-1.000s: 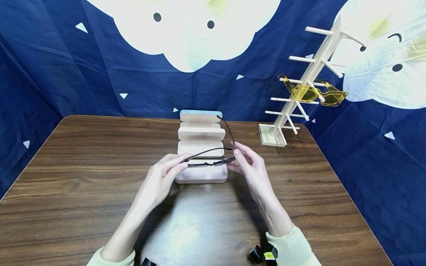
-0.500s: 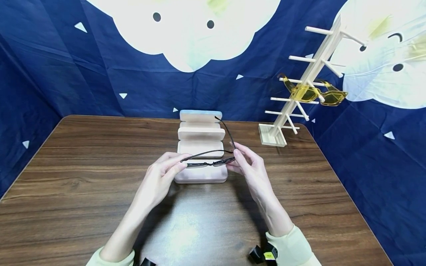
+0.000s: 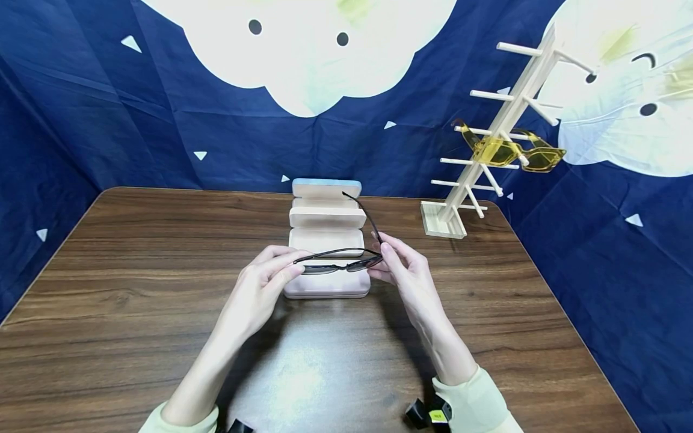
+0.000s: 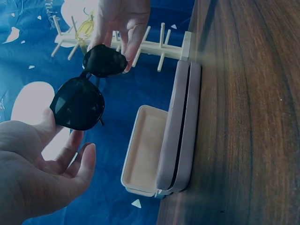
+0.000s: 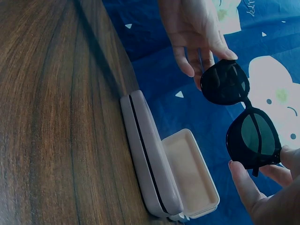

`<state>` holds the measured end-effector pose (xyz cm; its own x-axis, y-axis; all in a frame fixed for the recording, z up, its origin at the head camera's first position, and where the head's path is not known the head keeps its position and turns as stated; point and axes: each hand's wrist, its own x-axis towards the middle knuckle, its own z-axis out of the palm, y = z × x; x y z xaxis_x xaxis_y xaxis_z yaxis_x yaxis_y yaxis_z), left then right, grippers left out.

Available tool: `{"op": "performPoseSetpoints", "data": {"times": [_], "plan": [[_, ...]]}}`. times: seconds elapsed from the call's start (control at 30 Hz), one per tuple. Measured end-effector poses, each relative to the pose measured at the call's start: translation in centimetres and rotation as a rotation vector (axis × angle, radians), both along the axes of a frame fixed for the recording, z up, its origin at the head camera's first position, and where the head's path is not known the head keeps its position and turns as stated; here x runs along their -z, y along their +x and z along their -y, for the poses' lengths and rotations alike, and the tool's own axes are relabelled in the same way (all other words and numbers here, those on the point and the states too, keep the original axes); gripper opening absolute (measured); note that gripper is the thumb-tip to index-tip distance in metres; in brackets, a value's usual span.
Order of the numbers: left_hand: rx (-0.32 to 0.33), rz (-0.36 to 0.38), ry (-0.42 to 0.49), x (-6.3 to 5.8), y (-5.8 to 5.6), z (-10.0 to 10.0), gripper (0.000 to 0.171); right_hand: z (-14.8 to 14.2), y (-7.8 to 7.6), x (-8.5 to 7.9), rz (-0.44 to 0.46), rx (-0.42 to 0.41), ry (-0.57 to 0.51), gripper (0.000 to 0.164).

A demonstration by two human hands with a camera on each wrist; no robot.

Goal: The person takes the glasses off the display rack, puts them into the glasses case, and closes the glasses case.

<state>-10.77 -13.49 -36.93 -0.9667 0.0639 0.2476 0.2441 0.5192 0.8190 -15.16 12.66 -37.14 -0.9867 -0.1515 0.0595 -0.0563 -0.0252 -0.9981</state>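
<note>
black sunglasses pinched by left hand, right hand

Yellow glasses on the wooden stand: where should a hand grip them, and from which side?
Probably best to pinch the yellow glasses at the outer right end of the frame, coming from the front right. That end juts out clear of the wooden stand, whereas a peg appears to cross near the bridge in the head view.

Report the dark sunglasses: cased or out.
Out: both wrist views show the left hand and right hand holding the dark sunglasses apart from the pink case.
</note>
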Motion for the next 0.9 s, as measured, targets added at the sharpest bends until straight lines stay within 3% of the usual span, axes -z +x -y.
{"op": "performPoseSetpoints", "data": {"times": [0.5,0.9], "plan": [[-0.025,-0.013,0.029,-0.06,0.03,0.21,0.023,-0.06,-0.03,0.21,-0.024,-0.038,0.017,0.039],[-0.062,-0.040,0.156,-0.33,0.21,-0.04,0.021,-0.18,0.12,0.02,-0.025,-0.098,0.060,0.040]]}}
